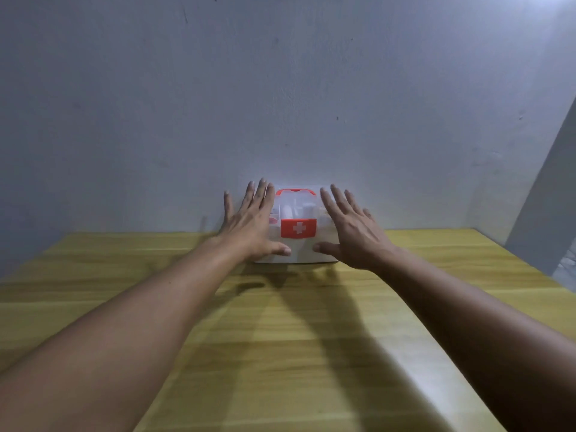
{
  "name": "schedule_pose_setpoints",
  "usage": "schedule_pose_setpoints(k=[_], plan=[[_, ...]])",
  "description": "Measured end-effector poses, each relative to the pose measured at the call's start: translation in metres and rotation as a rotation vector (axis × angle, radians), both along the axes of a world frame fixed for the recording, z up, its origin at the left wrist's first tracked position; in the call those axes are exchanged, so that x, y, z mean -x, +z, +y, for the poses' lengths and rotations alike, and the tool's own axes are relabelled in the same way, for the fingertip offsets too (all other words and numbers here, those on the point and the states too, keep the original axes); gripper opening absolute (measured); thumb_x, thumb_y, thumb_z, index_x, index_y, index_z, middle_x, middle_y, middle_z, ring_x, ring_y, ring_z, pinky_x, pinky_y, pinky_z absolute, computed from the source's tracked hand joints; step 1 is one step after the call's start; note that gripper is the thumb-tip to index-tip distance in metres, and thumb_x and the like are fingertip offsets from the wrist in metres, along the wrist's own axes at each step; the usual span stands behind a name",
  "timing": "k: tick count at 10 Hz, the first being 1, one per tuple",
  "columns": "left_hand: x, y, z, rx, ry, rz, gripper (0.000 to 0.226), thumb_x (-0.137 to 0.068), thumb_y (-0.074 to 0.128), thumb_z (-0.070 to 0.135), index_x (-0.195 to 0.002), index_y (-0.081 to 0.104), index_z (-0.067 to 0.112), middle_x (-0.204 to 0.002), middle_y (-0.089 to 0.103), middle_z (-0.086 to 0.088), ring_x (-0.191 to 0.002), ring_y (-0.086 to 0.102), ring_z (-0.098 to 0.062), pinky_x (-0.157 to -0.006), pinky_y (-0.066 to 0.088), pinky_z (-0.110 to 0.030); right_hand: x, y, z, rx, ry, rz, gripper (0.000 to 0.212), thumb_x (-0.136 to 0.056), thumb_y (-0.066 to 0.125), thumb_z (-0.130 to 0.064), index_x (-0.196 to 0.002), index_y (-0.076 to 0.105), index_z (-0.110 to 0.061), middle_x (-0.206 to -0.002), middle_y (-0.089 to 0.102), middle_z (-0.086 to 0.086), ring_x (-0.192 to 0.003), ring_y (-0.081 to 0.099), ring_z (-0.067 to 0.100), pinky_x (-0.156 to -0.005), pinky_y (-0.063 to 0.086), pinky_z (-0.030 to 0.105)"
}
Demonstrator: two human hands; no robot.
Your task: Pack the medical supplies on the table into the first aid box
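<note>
Two hands are flanking the first aid box (297, 227) sitting on the wooden surface (280, 338) against the wall (280, 88): left hand (249, 226) and right hand (352, 232) are spreading open-fingered, gripping nothing.

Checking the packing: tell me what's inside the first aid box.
Through the first aid box's clear lid, blurry white supplies and something red at its left show. Its opaque lower part and both spread hands hide the rest.

left hand (253, 222) splayed, right hand (352, 232) likewise, apparently
</note>
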State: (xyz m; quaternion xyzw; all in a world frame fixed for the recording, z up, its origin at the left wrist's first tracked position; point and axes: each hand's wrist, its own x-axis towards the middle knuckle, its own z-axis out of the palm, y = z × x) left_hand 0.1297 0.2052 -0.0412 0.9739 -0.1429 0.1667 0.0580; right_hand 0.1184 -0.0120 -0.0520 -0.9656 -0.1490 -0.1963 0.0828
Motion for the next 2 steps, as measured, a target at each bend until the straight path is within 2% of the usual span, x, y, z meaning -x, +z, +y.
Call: schedule_pose_setpoints(k=[1, 2], plan=[[0.02, -0.013, 0.0, 0.09, -0.01, -0.054, 0.126, -0.07, 0.065, 0.066, -0.148, -0.022, 0.019, -0.159, -0.025, -0.002, -0.145, -0.024, -0.015, -0.115, -0.017, -0.052, 0.026, -0.011, -0.005, -0.104, -0.008, -0.021, 0.103, -0.082, 0.06, -0.055, -0.151, -0.009, -0.023, -0.162, -0.008, 0.001, -0.149, -0.005, 0.025, -0.117, 0.018, 0.049], [0.055, -0.032, 0.009, 0.165, -0.05, -0.019, 0.118, -0.073, 0.061, 0.066, -0.15, -0.016, 0.02, -0.159, -0.022, 0.002, -0.145, -0.022, -0.011, -0.117, -0.016, -0.047, 0.065, -0.027, -0.021, -0.145, -0.019, 0.046, 0.1, -0.083, 0.058, -0.056, -0.152, -0.007, -0.024, -0.162, -0.003, -0.001, -0.149, 0.001, 0.02, -0.119, 0.017, 0.038]])
